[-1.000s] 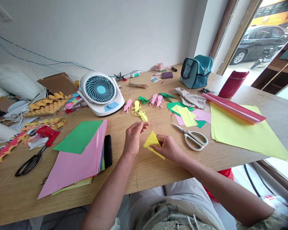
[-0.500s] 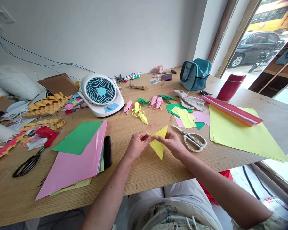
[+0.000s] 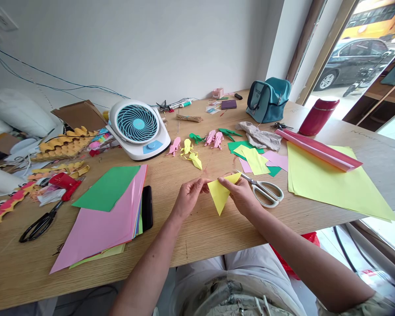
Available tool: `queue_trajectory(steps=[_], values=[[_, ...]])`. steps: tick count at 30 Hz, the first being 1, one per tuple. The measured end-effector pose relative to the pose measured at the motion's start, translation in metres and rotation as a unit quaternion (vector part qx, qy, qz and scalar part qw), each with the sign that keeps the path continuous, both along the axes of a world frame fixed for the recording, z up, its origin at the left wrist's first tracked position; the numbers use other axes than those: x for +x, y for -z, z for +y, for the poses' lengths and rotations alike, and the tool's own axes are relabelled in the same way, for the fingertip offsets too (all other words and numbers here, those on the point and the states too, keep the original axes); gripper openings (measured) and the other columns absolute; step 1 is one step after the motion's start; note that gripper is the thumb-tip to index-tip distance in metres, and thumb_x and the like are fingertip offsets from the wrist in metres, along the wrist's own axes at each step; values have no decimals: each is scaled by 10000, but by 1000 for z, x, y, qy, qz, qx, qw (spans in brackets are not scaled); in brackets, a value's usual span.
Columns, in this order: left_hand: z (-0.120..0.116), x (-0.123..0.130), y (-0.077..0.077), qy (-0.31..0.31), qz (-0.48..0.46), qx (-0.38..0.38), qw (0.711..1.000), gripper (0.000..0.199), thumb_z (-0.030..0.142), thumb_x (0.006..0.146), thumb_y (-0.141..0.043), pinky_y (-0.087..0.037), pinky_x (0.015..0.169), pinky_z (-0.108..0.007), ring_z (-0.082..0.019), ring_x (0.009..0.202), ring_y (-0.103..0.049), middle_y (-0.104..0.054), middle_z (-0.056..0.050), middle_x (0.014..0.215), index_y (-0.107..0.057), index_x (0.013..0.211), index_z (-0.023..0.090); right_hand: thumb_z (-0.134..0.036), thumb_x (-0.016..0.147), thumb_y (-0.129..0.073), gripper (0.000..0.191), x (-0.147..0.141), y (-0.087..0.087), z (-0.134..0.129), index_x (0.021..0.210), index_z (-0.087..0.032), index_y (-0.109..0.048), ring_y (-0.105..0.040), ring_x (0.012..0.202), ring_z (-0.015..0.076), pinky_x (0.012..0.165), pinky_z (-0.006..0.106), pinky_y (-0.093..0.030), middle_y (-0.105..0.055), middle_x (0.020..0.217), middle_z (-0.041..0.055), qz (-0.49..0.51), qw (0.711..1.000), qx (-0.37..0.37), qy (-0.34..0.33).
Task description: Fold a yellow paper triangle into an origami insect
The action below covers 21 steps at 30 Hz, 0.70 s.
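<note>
A yellow sheet of folded paper (image 3: pixel 220 196), shaped like a triangle with one point hanging down, is held above the table near its front edge. My right hand (image 3: pixel 242 194) is closed on its upper right part, thumb on top. My left hand (image 3: pixel 190 195) pinches at its upper left corner; the fingertips are partly hidden. White-handled scissors (image 3: pixel 267 193) lie just beyond my right hand. Farther back are folded paper figures: yellow (image 3: pixel 195 161), pink (image 3: pixel 218 140) and green (image 3: pixel 196 138).
A stack of coloured paper (image 3: pixel 102 232) lies on the left with a black phone (image 3: pixel 147 208) beside it. A white fan (image 3: pixel 138 127) stands behind. Cut paper pieces (image 3: pixel 256 161), large yellow sheets (image 3: pixel 332 188), a red bottle (image 3: pixel 319 116) and a teal bag (image 3: pixel 268 101) are on the right.
The yellow paper has turned so its long edge runs along the top and a point hangs down. My right hand has shifted its grip along that edge; my left stays near the left corner.
</note>
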<state>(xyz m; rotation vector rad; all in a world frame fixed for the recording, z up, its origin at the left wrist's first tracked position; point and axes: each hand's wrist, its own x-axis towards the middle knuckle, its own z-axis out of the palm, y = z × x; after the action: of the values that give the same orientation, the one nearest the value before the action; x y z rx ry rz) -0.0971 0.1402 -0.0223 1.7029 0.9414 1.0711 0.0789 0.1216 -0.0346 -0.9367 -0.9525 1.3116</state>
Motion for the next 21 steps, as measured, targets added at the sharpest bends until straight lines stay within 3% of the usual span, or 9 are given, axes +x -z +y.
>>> queue_trajectory(steps=[5, 16, 21], values=[[-2, 6, 3, -38, -12, 15, 999, 287, 443, 840, -712, -473, 634, -216, -122, 662, -595, -677, -9, 719, -716, 818, 156, -495, 646, -839, 388, 0, 2, 1, 763, -197, -621, -558, 665, 141, 619, 266, -444, -614, 708, -13, 3, 1000, 6, -11], [-4, 7, 2, -30, 20, 59, 998, 181, 311, 864, -654, -406, 615, -219, -105, 643, -508, -586, 14, 697, -665, 759, 164, -435, 591, -877, 343, -2, -1, -4, 730, -199, -670, -496, 627, 132, 576, 265, -374, -592, 660, -24, -26, 999, 17, -26], [-7, 8, -4, -39, 44, 93, 994, 154, 240, 861, -621, -403, 677, -227, -109, 681, -513, -570, 22, 700, -630, 722, 174, -433, 616, -861, 301, -2, 1, -4, 713, -212, -680, -501, 637, 136, 582, 268, -379, -589, 657, -23, -16, 999, 29, -25]])
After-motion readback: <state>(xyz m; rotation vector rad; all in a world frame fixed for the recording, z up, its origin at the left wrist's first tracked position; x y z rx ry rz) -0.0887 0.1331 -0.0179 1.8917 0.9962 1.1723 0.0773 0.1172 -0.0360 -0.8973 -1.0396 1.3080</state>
